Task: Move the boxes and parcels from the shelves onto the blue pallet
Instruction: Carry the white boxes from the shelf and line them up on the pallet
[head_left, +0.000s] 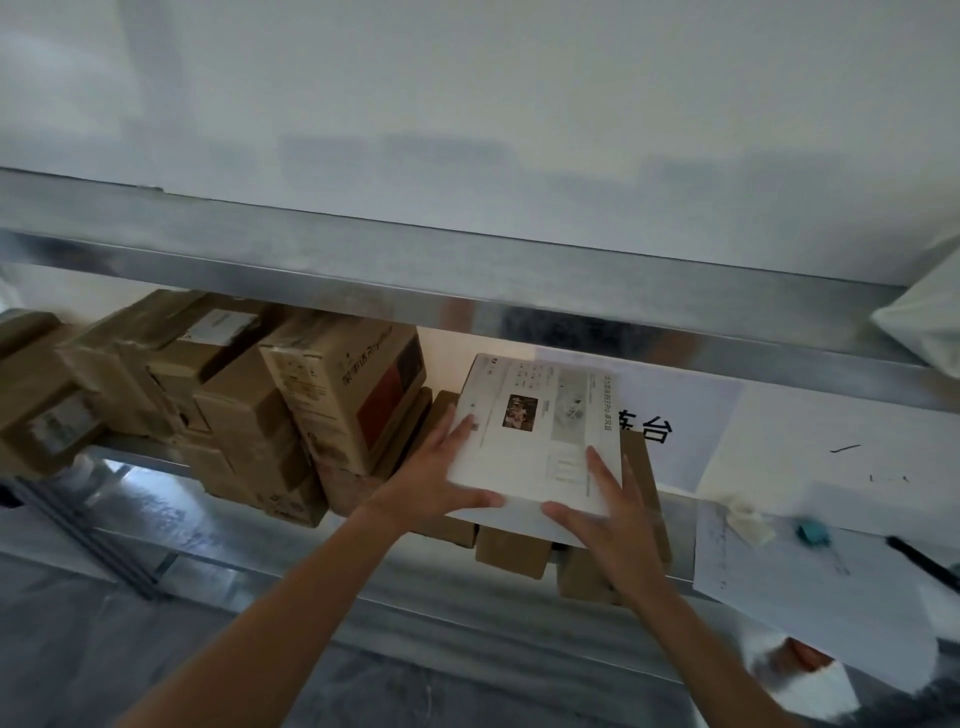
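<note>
Two hands clamped on the white box (535, 431): my left hand (441, 478) at its left edge, right hand (608, 519) at the near corner. It sits atop brown boxes (511, 551) on the shelf (363, 587). Risk: dragging it could topple those below. Boxes sealed, contents unseen. No pallet visible.

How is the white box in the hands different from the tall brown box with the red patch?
The white box is flat, pale and printed; the brown box is tall, cardboard, with a red patch. The left hand and right hand grip the white box; nothing touches the brown one. Both sit at the same shelf level.
</note>
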